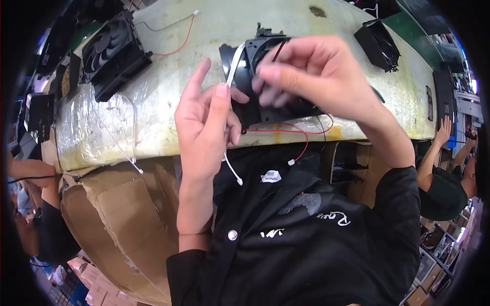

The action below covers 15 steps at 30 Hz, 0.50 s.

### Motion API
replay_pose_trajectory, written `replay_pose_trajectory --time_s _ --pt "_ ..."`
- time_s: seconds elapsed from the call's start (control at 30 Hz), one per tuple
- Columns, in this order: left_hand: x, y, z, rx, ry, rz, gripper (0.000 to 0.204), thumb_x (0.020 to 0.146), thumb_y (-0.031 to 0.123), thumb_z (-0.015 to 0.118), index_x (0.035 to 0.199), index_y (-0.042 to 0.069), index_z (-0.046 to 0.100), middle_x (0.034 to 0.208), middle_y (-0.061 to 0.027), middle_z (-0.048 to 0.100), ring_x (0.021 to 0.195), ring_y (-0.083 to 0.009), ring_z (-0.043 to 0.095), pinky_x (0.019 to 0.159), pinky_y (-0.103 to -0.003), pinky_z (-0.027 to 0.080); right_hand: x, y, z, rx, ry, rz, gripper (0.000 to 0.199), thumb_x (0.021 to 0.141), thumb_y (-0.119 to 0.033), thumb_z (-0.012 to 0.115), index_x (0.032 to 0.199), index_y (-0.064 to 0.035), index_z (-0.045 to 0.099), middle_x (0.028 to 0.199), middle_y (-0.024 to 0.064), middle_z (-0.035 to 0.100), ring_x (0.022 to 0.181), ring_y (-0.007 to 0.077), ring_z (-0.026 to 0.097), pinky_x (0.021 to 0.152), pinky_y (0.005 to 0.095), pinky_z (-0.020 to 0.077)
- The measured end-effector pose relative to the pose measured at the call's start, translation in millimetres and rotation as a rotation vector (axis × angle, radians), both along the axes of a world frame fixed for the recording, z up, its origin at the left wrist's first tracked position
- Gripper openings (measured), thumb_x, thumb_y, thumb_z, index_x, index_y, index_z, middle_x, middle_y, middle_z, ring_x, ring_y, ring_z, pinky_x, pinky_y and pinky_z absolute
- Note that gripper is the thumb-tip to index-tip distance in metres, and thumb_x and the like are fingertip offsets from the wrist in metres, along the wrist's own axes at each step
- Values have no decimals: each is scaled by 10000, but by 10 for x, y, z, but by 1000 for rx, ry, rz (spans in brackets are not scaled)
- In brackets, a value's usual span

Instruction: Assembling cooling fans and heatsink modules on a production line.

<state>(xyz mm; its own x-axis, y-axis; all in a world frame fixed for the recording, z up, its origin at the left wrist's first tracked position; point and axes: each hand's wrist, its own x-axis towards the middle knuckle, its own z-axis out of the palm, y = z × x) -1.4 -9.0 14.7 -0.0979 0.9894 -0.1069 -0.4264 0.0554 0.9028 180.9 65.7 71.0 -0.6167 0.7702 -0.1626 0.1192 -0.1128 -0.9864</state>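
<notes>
Left edge: one black boxy device [40, 113] sits off the bench's end, half lost in the dark rim, can't tell what it is.
Fans, count: three black square plastic cooling fans. Fan one [115, 51] lies far left on the bench, blades up, untouched.
Bench: pale worktop wrapped in crinkly clear plastic film [168, 109], curved by the lens.
Loose ties: two thin white plastic cable ties [125, 145] lie on the film below fan one, running out past the front edge.
Loose wire: one red and white lead [178, 35] trails from fan one toward the bench's back.
Cardboard: one brown cardboard carton [122, 219] with open flaps under the bench's front edge.
Left hand: left hand [204, 127] pinches one white flat cable tie [234, 66] between thumb and fingers, index pointing up; the tie's tail hangs below the palm.
Held fan: fan two [250, 104] is mid-frame, held up over the bench's front edge, just behind both hands, its red and black leads [301, 133] looping down to one white plug.
Right hand: right hand [311, 76] has fingers curled onto fan two's frame, gripping it; fingertips blurred.
Fan three: [378, 43] far right on the bench, tilted.
Right edge: another person's raised hand [443, 130], well apart.
</notes>
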Motion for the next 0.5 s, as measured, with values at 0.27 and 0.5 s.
replay_pose_trajectory --time_s 0.27,0.5 --pt "-124 -47 -145 -68 109 -53 296 963 97 548 1209 -61 597 794 -75 622 437 -59 510 362 -179 331 -177 194 -101 230 -53 -114 132 907 -22 625 987 79 655 797 54 670 650 41 601 575 174 492" --pt "-153 -21 -214 -65 101 -65 296 960 98 558 1209 -56 598 795 -73 632 438 -57 507 365 -177 332 -250 275 -115 208 -114 -22 132 898 -42 642 958 75 650 781 45 660 633 46 593 571 185 490"
